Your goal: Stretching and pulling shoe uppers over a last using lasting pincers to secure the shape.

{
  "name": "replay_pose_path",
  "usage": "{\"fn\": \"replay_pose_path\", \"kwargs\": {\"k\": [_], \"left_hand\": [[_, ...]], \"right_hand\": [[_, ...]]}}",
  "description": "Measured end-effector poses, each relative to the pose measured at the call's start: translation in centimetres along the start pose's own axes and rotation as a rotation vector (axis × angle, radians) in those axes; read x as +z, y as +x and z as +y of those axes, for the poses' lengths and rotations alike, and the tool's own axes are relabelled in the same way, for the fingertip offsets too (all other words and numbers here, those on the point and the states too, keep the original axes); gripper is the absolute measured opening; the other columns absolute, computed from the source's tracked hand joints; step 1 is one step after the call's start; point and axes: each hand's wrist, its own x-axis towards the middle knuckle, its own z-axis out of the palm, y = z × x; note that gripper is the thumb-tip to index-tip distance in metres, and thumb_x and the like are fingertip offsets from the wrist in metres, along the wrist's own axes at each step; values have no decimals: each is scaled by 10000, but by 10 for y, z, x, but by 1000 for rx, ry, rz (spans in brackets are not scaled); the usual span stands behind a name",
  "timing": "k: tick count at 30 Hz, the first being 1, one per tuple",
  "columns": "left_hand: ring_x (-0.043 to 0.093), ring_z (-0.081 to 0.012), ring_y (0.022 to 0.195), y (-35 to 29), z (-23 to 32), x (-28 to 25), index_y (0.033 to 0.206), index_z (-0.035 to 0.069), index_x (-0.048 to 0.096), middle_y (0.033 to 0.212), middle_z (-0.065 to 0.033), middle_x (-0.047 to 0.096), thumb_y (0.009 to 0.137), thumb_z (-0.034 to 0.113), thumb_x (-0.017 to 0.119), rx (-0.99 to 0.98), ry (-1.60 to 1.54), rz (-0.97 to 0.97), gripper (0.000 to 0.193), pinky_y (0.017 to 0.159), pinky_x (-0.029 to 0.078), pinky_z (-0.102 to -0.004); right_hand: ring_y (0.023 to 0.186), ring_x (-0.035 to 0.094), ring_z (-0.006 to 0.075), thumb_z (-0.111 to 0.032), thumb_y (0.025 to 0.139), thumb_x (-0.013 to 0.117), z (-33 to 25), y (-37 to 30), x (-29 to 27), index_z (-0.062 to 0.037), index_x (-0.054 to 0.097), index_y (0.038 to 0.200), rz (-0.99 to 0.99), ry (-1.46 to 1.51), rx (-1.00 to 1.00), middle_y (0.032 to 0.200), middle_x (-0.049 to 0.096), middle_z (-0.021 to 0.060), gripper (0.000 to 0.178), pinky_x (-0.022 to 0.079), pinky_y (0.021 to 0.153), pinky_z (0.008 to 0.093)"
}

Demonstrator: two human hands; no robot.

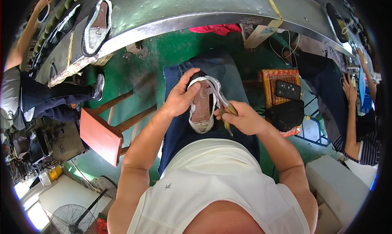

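A shoe upper on a last (201, 107) lies sole-side up on my lap, its brown insole board framed by a ragged white edge. My left hand (183, 94) is closed round its left side near the far end, thumb over the edge. In my right hand (246, 117) are lasting pincers (219, 94) with a curved silver head and yellowish handles. Their jaws meet the upper's edge at the far right of the shoe; the exact grip is too small to tell. A denim cloth (176, 76) covers my thighs under the shoe.
A metal-topped bench (196, 7) crosses ahead, bearing another lasted shoe (97, 27) at left and one (337, 23) at right. An orange-red stool (101, 132) stands left. At right, a beaded seat (271, 81) holds a black phone (288, 90) and black bag (286, 116). Co-workers sit on both sides.
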Motion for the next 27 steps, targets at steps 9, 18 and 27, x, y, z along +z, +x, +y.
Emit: {"fn": "replay_pose_path", "kwargs": {"k": [9,18,27], "left_hand": [[558,-94,1061,-7,-12,-8,1394,54,531,1192,-30,622,1025,96,568,-69,-321,65,373,955,459,-261],[347,-429,1450,-45,46,17,1537,-26,281,1564,-252,337,787,-28,702,574,241,122,860,1203,260,-466],[310,-496,1436,-67,43,44,1573,-69,2,1560,-338,240,822,52,729,486,455,-227,1052,1190,246,-524]], "right_hand": [[802,695,213,-142,971,612,21,32,19,38,598,1144,239,-722,-172,898,700,106,251,536,746,374],[968,642,180,-137,982,602,-21,-6,0,9,577,1124,238,-488,-249,1108,688,124,205,495,884,319],[1072,631,239,-224,1033,551,17,12,19,-5,488,1183,280,-134,-563,1228,648,163,273,483,958,356]]}}
